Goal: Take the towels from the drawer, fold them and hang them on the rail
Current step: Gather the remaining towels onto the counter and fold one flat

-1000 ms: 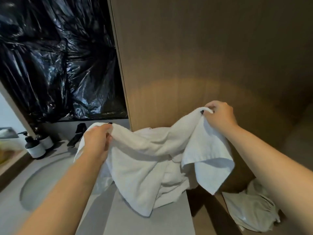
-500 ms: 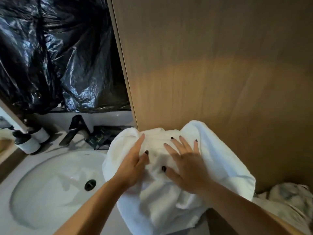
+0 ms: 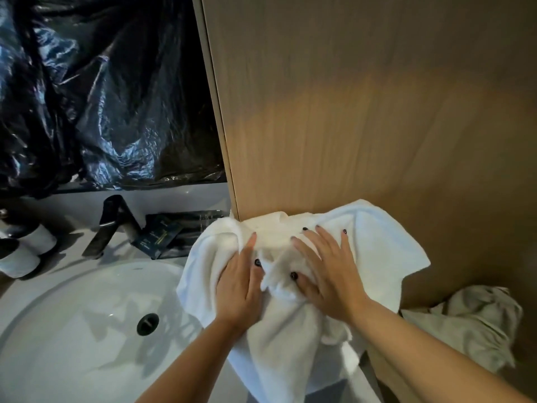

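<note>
A white towel (image 3: 383,251) lies bunched on the countertop against the wooden panel, its lower part hanging over the counter's front edge. My left hand (image 3: 239,286) lies flat on the towel's left half with fingers straight. My right hand (image 3: 328,271) presses on the middle of the towel, fingers spread, thumb on a raised fold. A second, greyish crumpled towel (image 3: 470,324) lies lower at the right. No rail is in view.
A white sink basin (image 3: 72,330) with a dark drain fills the lower left. A black tap (image 3: 110,225), dark sachets (image 3: 162,237) and two pump bottles (image 3: 20,257) stand behind it. Black plastic sheeting (image 3: 101,97) covers the wall; a wooden panel (image 3: 363,112) rises at the right.
A second ago both hands held the towel up by its top edge. They laid it down on the counter and now rest flat on it; the view tilted down toward the sink.
</note>
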{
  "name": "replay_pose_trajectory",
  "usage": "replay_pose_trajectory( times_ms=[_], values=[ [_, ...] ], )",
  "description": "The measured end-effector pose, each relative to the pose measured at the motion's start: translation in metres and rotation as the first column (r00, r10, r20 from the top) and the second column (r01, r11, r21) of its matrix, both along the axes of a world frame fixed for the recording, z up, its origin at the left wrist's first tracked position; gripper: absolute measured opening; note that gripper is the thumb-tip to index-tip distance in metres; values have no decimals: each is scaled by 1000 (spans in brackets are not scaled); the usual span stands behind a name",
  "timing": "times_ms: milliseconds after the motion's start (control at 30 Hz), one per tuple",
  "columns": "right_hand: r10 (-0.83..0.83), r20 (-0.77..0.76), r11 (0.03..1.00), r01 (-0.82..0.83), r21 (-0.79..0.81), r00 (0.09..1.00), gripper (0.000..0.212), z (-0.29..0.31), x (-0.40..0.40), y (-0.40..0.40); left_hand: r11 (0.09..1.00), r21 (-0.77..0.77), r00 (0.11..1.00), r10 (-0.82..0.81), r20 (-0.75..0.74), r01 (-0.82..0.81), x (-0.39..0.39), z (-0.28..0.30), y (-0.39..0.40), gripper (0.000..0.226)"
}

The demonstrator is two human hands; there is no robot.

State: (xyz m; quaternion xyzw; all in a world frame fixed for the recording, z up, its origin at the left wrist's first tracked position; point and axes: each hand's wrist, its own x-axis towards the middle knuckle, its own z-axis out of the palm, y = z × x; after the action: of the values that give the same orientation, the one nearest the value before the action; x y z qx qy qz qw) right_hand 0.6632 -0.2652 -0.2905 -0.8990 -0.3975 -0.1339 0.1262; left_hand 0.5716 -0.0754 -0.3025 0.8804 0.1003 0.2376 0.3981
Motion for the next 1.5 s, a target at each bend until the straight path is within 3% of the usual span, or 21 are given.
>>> replay_pose_trajectory(
  times_ms=[67, 167, 233, 300, 367, 433, 533, 667, 767, 833, 900, 1133, 1233, 1300, 1367, 1433, 1500],
  values=[
    [-47, -71, 998, 44, -40, 996, 62, 7, -8, -3, 997, -54, 998, -49, -30, 47, -7, 4, 1, 52],
    [-103, -150, 994, 109, 32, 983, 58, 19, -36, -3, 972, -195, 989, -142, -30, 133, -21, 18, 8, 43],
    [-63, -70, 995, 68, 70, 996, 53, 29, -59, 0, 964, -195, 981, -193, -37, 182, -32, 27, 17, 35],
    [22, 51, 997, -26, 68, 998, 53, 35, -81, 7, 949, -208, 967, -250, -48, 235, -47, 35, 30, 41],
    [38, 41, 999, -37, -20, 998, 60, 39, -97, 18, 944, -180, 955, -291, -63, 276, -59, 40, 45, 55],
    [-49, -19, 988, 45, -146, 999, 66, 44, -105, 31, 939, -167, 946, -316, -78, 300, -69, 45, 55, 60],
    [-173, 48, 960, 179, -214, 984, 62, 53, -102, 43, 926, -173, 928, -357, -105, 336, -83, 52, 63, 62],
    [-290, 94, 950, 298, -97, 953, 37, 78, -95, 49, 909, -210, 914, -390, -114, 361, -107, 61, 64, 65],
    [-304, -95, 939, 315, 138, 948, 19, 106, -100, 43, 903, -214, 911, -400, -102, 373, -124, 73, 65, 67],
    [-242, -246, 900, 311, 304, 939, 15, 128, -109, 34, 918, -178, 925, -373, -75, 356, -128, 83, 65, 68],
    [-188, -295, 852, 305, 425, 937, 16, 151, -119, 23, 932, -152, 940, -338, -36, 329, -132, 96, 60, 69],
    [-37, -138, 853, 103, 512, 990, 7, 222, -171, -13, 978, -60, 975, -194, 105, 201, -138, 142, 14, 76],
    [-7, -125, 838, 74, 541, 992, 3, 237, -189, -20, 988, 82, 987, -136, 90, 129, -136, 150, 7, 54],
    [-16, -139, 829, 90, 551, 990, 16, 239, -201, -26, 989, 98, 990, -121, 69, 114, -140, 150, 3, 26],
    [-88, -146, 855, 150, 497, 985, 43, 239, -214, -35, 989, -4, 988, -150, 33, 150, -150, 148, -1, 10],
    [-226, -132, 896, 259, 360, 965, 63, 235, -228, -46, 982, -80, 985, -169, 39, 172, -162, 150, -9, 13],
    [-321, -108, 909, 339, 243, 941, 69, 230, -240, -55, 973, -126, 978, -183, 100, 195, -177, 157, -21, 17]
  ],
)
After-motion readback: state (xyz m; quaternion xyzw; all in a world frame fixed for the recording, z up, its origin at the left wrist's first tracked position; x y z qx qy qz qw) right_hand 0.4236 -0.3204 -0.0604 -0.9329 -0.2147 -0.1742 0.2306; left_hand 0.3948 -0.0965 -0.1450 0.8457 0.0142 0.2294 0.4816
